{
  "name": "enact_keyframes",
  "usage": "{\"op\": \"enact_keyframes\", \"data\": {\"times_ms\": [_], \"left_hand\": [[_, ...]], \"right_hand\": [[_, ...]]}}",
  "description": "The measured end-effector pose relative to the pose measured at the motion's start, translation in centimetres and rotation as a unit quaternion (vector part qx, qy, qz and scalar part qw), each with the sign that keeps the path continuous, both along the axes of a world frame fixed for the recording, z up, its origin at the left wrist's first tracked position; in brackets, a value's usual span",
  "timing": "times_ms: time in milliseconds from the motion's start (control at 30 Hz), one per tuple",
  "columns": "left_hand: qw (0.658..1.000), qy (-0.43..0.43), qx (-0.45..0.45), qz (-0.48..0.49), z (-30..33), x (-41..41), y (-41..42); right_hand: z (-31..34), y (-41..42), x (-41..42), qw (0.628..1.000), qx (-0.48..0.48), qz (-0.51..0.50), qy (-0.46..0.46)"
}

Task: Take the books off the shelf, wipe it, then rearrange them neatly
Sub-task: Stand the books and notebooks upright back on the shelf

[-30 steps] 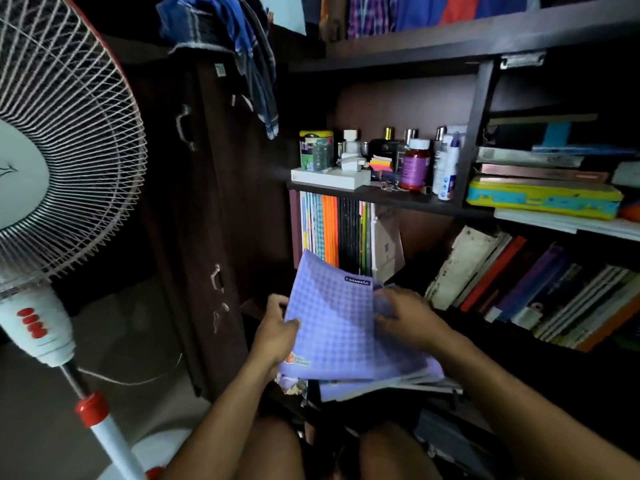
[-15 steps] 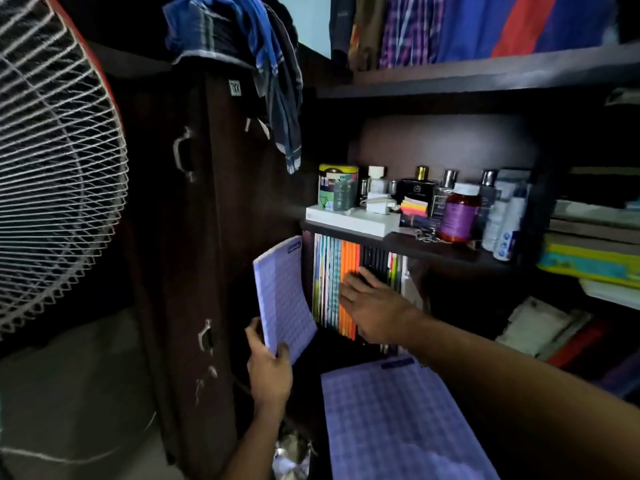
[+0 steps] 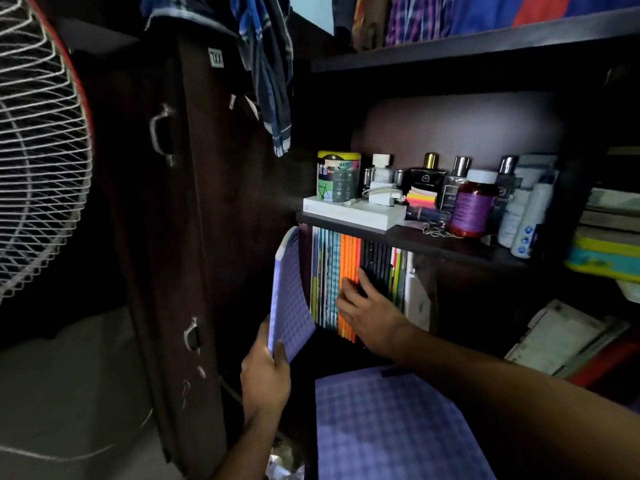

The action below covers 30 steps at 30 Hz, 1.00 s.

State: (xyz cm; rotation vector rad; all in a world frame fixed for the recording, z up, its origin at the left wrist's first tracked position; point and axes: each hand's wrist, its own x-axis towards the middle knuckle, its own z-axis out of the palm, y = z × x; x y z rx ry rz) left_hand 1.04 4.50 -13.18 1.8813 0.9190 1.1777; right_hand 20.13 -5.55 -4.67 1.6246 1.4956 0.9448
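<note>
Your left hand [image 3: 265, 377] pinches the lilac checked notebook [image 3: 289, 296] by its lower corner, holding it upright at the left end of the row of upright notebooks [image 3: 349, 282] under the shelf board [image 3: 433, 242]. Slide it in along the cabinet wall, spine kept vertical. Your right hand [image 3: 372, 315] rests on the orange and black spines with fingers spread; press them rightward to keep the gap. Another lilac notebook [image 3: 391, 427] lies below, waiting

Purple checked notebook [image 3: 290, 296] upright at shelf's [image 3: 446, 244] left end, beside standing row of books [image 3: 349, 271]; another purple one [image 3: 391, 427] flat below.
</note>
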Motion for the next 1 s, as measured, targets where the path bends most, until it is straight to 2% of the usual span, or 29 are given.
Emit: {"op": "enact_keyframes", "data": {"times_ms": [400, 533, 767, 1000], "left_hand": [[1.000, 0.012, 0.023, 0.006, -0.1, 0.3, 0.0], [1.000, 0.009, 0.028, 0.008, 0.0, 0.1, -0.2], [1.000, 0.017, 0.023, 0.009, -0.1, 0.3, 0.0], [1.000, 0.006, 0.008, 0.027, 0.7, -0.2, -1.2]], "right_hand": [[-0.3, 0.4, -1.1, 0.999, 0.030, -0.007, -0.011], [1.1, 1.8, -1.8, 0.998, -0.002, -0.046, -0.053], [1.0, -1.5, 1.4, 0.992, -0.027, 0.006, -0.123], [1.2, 0.9, -1.4, 0.979, -0.092, -0.083, -0.162]]}}
